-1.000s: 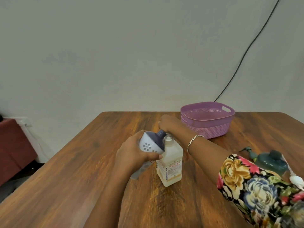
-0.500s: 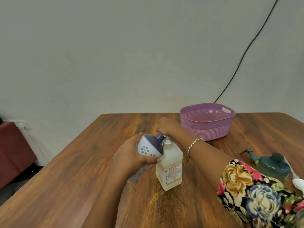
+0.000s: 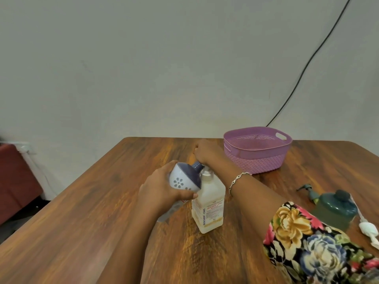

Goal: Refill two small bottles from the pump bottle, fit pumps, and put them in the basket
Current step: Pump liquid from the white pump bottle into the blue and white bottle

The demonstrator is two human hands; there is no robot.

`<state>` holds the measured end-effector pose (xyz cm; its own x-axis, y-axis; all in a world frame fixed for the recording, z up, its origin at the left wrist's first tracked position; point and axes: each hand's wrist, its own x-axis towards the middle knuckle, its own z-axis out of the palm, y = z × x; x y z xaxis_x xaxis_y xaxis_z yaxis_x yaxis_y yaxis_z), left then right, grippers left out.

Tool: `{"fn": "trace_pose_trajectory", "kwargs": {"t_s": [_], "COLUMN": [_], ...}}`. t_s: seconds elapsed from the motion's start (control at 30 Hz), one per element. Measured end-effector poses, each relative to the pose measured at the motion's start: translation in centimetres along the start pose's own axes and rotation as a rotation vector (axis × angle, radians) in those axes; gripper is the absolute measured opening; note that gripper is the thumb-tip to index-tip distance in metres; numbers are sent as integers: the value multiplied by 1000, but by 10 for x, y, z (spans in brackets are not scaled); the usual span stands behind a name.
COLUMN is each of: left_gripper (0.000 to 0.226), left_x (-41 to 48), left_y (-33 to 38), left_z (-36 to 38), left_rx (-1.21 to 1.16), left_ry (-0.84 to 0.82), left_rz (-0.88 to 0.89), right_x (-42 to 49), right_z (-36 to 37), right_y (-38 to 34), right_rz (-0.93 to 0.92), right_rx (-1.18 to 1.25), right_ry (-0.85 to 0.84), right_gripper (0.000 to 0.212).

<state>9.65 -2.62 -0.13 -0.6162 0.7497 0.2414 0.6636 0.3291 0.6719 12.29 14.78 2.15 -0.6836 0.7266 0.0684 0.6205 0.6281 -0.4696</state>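
One wooden worktop (image 3: pixel 92 232) carries everything. A purple basket (image 3: pixel 256 160) stands at its far right. The left hand (image 3: pixel 162 191) has its fingers wrapped round a white bottle (image 3: pixel 182 181), tipped so that its purple neck meets the mouth of the upright small bottle (image 3: pixel 209 208). The right hand (image 3: pixel 207 151) is clenched about that neck. Near the right edge stands a green bottle (image 3: pixel 336 210), with a green pump (image 3: pixel 307 190) and a white pump (image 3: pixel 368 228) lying beside it.

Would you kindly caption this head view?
Left hand tilts white-purple bottle against labelled bottle; right hand curled at their necks.
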Motion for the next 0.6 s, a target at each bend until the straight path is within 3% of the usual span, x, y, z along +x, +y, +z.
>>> {"fn": "trace_pose_trajectory", "kwargs": {"t_s": [0.23, 0.4, 0.6], "left_gripper": [69, 74, 74], "left_x": [2, 4, 2], "left_y": [3, 5, -1], "left_z": [-2, -6, 2], "left_rx": [6, 36, 29], "left_ry": [-4, 13, -4], "left_rz": [-14, -2, -28], "right_x": [3, -1, -6], "right_z": [1, -8, -1], "right_y": [1, -4, -3], "right_rz": [8, -46, 39], "right_rx": [95, 138, 21], "right_ry": [-33, 50, -99], "right_gripper": [28, 29, 30]}}
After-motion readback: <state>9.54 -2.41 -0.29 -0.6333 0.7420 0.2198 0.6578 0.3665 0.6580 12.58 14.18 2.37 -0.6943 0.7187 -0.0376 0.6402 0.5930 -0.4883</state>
